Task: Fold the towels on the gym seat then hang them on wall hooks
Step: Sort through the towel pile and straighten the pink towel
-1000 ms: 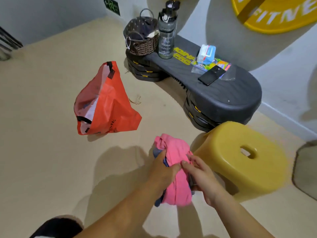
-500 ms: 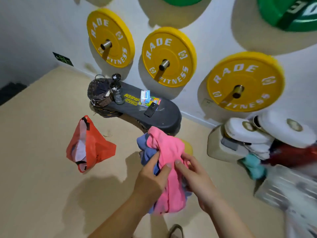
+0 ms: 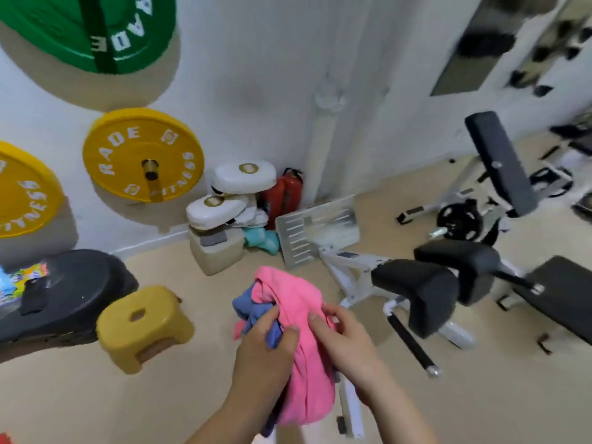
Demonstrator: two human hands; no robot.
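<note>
A crumpled pink towel (image 3: 299, 318) and a blue towel (image 3: 253, 310) are bunched together in the air at the lower middle of the head view. My left hand (image 3: 262, 354) grips the bundle from the left, fingers over the blue cloth. My right hand (image 3: 347, 341) holds the pink towel from the right, thumb on its front. A gym machine with black padded seats (image 3: 416, 290) stands just right of the bundle. A clear wall hook (image 3: 328, 94) shows faintly on the white wall above.
A yellow plastic stool (image 3: 144, 325) stands at lower left beside a black step platform (image 3: 70, 290). Yellow weight plates (image 3: 142, 155) and a green one (image 3: 93, 30) hang on the wall. White pads (image 3: 230, 193), a red fire extinguisher (image 3: 282, 193) and a metal plate (image 3: 317, 229) lie in the corner.
My view has swung right, from the step platform and orange bag to the corner and the gym machine. Both hands still hold the towel bundle, which has risen slightly.
</note>
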